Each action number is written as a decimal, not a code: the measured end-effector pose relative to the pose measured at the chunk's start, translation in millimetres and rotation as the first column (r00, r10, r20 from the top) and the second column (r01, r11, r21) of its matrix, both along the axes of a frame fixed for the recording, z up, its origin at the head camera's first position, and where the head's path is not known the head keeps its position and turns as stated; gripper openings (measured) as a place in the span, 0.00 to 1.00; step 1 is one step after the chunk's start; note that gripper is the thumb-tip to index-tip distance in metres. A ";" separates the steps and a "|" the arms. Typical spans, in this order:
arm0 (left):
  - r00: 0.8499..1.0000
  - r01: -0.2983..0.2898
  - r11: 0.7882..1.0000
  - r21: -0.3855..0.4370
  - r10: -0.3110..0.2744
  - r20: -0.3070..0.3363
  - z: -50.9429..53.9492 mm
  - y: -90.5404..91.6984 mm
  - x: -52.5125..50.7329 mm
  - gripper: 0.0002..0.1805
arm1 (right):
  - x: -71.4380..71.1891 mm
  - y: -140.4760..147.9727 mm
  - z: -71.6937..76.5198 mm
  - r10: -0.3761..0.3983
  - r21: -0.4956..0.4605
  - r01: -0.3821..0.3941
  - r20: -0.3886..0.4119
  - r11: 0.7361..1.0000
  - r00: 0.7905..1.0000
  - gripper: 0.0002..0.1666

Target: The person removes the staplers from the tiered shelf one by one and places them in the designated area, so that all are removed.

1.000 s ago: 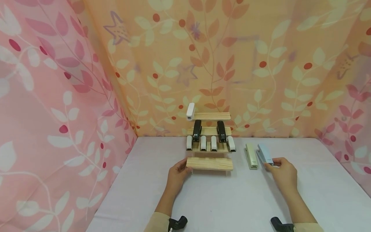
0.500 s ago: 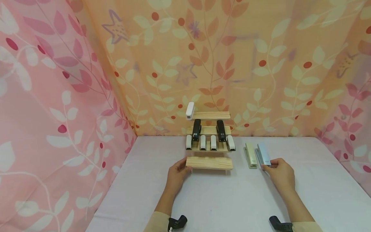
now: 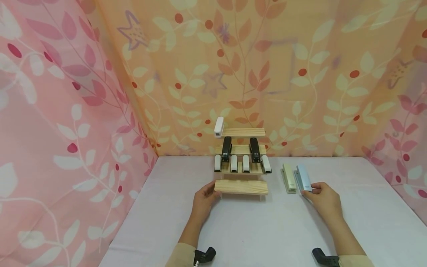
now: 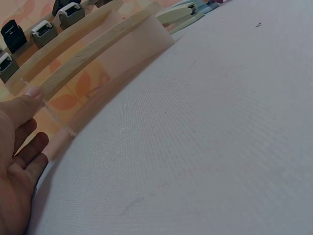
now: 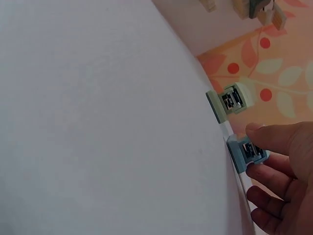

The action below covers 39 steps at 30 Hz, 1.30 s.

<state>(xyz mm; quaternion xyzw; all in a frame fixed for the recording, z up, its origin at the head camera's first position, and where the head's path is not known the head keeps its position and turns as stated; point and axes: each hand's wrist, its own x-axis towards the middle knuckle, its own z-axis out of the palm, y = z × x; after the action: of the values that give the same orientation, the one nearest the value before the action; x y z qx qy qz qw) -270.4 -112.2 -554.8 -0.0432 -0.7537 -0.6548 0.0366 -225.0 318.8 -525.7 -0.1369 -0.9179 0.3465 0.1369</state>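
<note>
My left hand (image 3: 202,200) grips the left end of the lowest wooden board (image 3: 241,187) on a tiered display rack. In the left wrist view, the thumb lies against the board's end and the other fingers curl below it. To the right, my right hand (image 3: 325,200) pinches the near end of a light blue stapler (image 3: 304,177) between thumb and fingers. That stapler lies on the table beside a pale green stapler (image 3: 288,178), nearly parallel to it with a narrow gap. The right wrist view shows the blue stapler's front end (image 5: 247,152) between thumb and fingers.
Higher rack tiers carry several small white staplers (image 3: 234,164), two black staplers (image 3: 255,150) and one white stapler (image 3: 219,127) at the top left. A white cloth covers the table (image 3: 253,230). Patterned curtains (image 3: 186,92) stand behind and at the sides.
The blue stapler has shifted slightly left and turned closer to parallel with the green one, my right hand moving with it. My left hand stays at the board.
</note>
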 end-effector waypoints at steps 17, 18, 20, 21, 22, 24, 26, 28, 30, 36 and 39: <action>1.000 0.007 0.999 0.038 -0.007 -0.007 -3.3 -0.6 1.7 0.33 | 11.7 -6.0 36.5 0.089 0.030 -0.089 -0.017 0.996 0.996 0.31; 1.000 0.011 0.999 0.043 -0.011 -0.007 -3.3 -0.5 1.7 0.33 | 12.0 -8.9 39.9 0.099 0.040 -0.098 -0.034 0.994 0.995 0.30; 1.000 0.018 0.998 0.055 -0.018 -0.011 -3.8 -0.2 1.4 0.33 | 12.8 -15.9 47.4 0.117 0.053 -0.114 -0.059 0.992 0.991 0.29; 1.000 0.022 0.998 0.058 -0.021 -0.013 -3.9 -0.1 1.4 0.33 | 13.3 -19.5 51.7 0.126 0.058 -0.122 -0.070 0.991 0.990 0.28; 1.000 0.024 0.998 0.056 -0.023 -0.016 -3.8 0.0 1.4 0.33 | 13.8 -23.2 56.1 0.135 0.061 -0.130 -0.082 0.990 0.987 0.28; 1.000 0.021 0.998 0.054 -0.020 -0.013 -3.3 0.0 1.6 0.33 | 14.6 -30.8 65.2 0.150 0.053 -0.145 -0.106 0.988 0.983 0.27; 1.000 0.015 0.999 0.048 -0.015 -0.014 -2.4 0.0 2.0 0.33 | 14.9 -37.8 74.5 0.162 0.040 -0.158 -0.134 0.987 0.978 0.26; 1.000 0.011 0.999 0.046 -0.010 -0.011 -1.7 0.1 2.1 0.33 | 14.2 -44.8 83.8 0.167 0.024 -0.165 -0.160 0.986 0.973 0.26; 1.000 0.009 0.999 0.039 -0.008 -0.016 -1.0 0.0 2.2 0.33 | 12.9 -52.5 93.4 0.170 0.010 -0.171 -0.179 0.985 0.969 0.27; 1.000 0.003 1.000 0.011 -0.002 -0.019 0.9 0.1 1.7 0.34 | 2.8 -76.9 123.1 0.219 0.004 -0.225 -0.248 0.974 0.944 0.27; 1.000 0.001 1.000 0.010 0.000 -0.009 1.2 0.5 1.4 0.34 | -4.7 -88.3 136.8 0.254 0.017 -0.260 -0.276 0.966 0.927 0.26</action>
<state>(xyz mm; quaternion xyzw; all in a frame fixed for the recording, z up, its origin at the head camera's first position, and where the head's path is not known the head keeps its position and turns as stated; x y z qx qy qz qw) -269.0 -111.7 -553.6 -0.0461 -0.7503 -0.6582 0.0401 -229.7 230.5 -388.9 0.0326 -0.8964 0.3859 0.2154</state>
